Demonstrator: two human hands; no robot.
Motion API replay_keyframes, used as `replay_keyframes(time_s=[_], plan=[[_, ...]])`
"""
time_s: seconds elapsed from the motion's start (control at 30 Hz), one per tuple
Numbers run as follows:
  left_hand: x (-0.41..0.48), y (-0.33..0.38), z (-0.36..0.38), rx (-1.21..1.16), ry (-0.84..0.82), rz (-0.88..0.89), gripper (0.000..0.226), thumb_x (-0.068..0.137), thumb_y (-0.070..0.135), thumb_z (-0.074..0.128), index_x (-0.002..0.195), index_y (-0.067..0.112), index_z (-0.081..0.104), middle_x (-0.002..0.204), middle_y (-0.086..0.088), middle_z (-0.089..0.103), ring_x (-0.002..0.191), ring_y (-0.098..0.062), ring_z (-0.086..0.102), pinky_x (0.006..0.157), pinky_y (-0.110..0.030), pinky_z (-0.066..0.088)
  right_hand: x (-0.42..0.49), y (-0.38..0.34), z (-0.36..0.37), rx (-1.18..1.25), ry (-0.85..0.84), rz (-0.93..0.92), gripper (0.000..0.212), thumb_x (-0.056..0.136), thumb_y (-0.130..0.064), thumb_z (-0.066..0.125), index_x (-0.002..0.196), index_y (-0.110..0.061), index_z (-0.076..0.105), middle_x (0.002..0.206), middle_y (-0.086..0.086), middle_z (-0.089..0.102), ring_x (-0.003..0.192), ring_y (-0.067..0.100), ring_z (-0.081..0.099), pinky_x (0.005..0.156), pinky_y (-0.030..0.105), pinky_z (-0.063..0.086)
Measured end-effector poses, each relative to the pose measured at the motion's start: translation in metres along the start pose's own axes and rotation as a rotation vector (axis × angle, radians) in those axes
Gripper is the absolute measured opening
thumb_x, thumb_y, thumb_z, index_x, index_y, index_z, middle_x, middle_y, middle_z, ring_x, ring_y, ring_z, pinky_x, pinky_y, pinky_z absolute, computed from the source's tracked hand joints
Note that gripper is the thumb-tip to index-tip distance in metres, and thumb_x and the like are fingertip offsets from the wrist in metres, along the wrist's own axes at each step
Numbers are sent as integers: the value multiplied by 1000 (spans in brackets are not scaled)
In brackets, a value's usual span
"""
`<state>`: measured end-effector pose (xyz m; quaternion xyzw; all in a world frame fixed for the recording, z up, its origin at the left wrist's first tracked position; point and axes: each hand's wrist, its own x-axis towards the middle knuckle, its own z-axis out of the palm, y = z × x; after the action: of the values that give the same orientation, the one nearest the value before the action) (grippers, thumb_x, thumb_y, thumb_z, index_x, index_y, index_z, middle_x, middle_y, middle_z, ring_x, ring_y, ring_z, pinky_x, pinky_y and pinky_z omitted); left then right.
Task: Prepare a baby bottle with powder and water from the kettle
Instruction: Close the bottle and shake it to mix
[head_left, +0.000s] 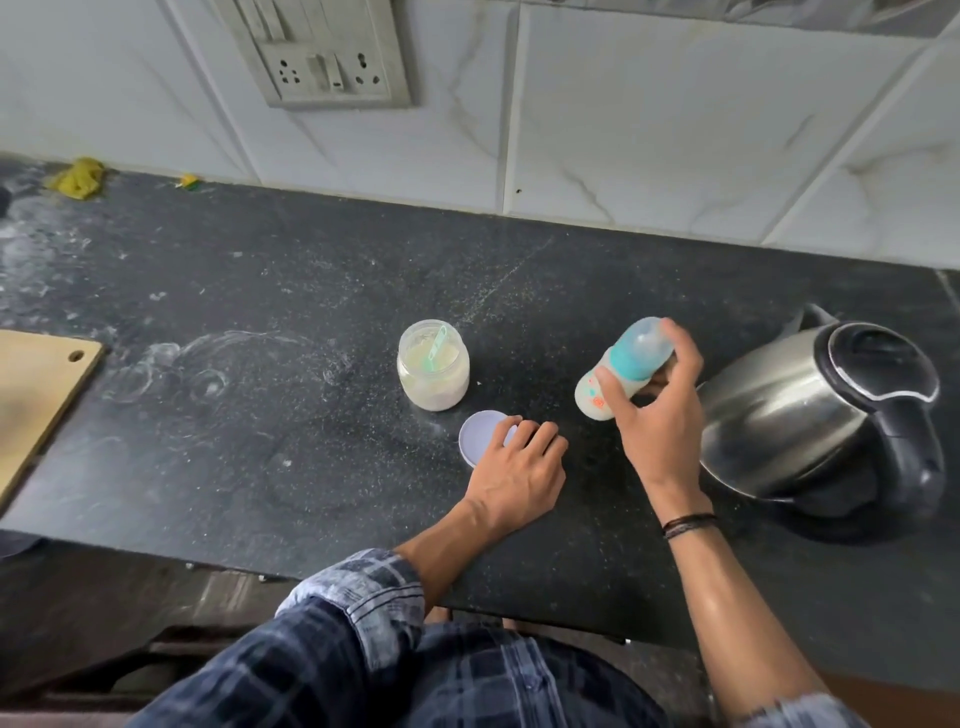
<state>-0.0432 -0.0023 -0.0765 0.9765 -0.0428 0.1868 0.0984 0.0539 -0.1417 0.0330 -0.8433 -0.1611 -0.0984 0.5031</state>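
Observation:
My right hand grips a baby bottle with a teal collar and clear cap, tilted above the dark counter; milky liquid fills its lower part. An open clear jar of powder with a teal scoop inside stands left of the bottle. The jar's pale lilac lid lies flat in front of it, and my left hand rests on the lid's right edge with curled fingers. A steel electric kettle with a black lid and handle stands at the right, close to my right hand.
The black stone counter carries white powder smears at the left. A wooden board lies at the left edge. Yellow cloth sits at the back left. A wall socket panel hangs on the tiled wall.

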Motion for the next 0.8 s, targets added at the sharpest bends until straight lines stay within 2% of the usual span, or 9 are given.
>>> replay_keyframes(time_s=[0.13, 0.33, 0.47, 0.6, 0.8], plan=[[0, -1, 1, -10, -11, 2, 28, 102, 32, 47, 109, 13, 68, 117, -6, 65, 102, -27, 60, 98, -48, 48, -8, 19, 11, -111, -118, 22, 78, 88, -34, 81, 149, -34, 32, 146, -1, 51, 124, 24, 58, 96, 52, 56], [0, -1, 2, -17, -33, -5, 30, 102, 34, 47, 111, 14, 67, 120, -6, 65, 105, -27, 61, 99, -49, 49, -18, 27, 19, -234, -164, -24, 75, 90, -34, 79, 151, -22, 36, 133, 13, 59, 115, 30, 58, 87, 48, 57], [0, -1, 3, -8, -12, 1, 29, 101, 32, 49, 109, 13, 68, 118, -7, 66, 103, -27, 61, 99, -50, 49, -20, 27, 19, -190, -151, -2, 81, 88, -35, 81, 151, -36, 30, 141, 8, 58, 120, 29, 61, 91, 48, 58], [0, -1, 3, 0, 2, 8, 26, 100, 31, 51, 107, 13, 68, 115, -7, 65, 101, -28, 60, 99, -48, 47, -25, 26, 21, -170, -170, 52, 98, 83, -34, 87, 148, -53, 16, 154, 4, 50, 129, 28, 62, 94, 44, 57], [1, -1, 0, -3, -1, 9, 26, 99, 31, 51, 108, 13, 68, 115, -6, 66, 101, -27, 61, 98, -48, 48, -24, 24, 26, -183, -164, 46, 100, 85, -27, 86, 151, -47, 14, 157, 6, 48, 133, 31, 59, 96, 47, 55]])
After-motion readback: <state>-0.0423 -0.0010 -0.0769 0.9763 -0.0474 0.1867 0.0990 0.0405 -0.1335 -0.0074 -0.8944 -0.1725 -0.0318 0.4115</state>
